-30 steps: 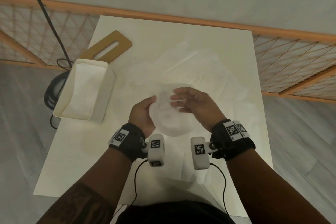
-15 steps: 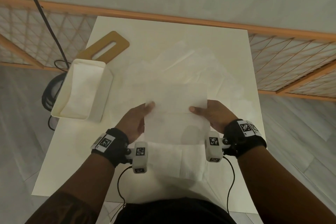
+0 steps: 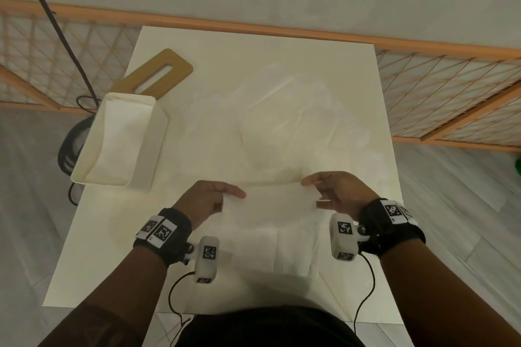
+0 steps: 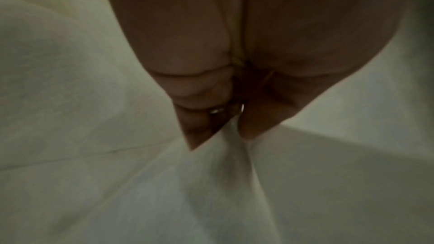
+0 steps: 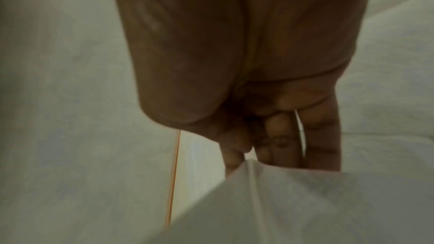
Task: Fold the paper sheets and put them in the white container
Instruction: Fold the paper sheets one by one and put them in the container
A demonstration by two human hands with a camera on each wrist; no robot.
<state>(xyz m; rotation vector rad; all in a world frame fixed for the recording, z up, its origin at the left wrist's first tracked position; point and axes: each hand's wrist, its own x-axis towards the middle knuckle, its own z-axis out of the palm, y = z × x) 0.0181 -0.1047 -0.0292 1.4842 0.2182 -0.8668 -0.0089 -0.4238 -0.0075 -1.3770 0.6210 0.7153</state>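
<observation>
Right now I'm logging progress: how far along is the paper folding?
Done: the white container already seems to hold folded paper. In hand: the left hand and right hand each pinch an end of one paper sheet, stretched above the table, not yet folded. Left: folding it, boxing it, then the loose sheets farther back.

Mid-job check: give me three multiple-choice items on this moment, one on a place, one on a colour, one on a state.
1. The white container stands on which side of the table?
A. the person's left
B. the person's right
C. the near edge

2. What colour is the slotted board behind the container?
A. blue
B. tan
C. black

3. How is the paper sheet held?
A. by the left hand alone
B. by neither hand
C. pinched by both hands

Key: 1 A, beside the left arm. 2 B, brown cardboard tone. 3 C, the right hand pinches the opposite edge.
</observation>
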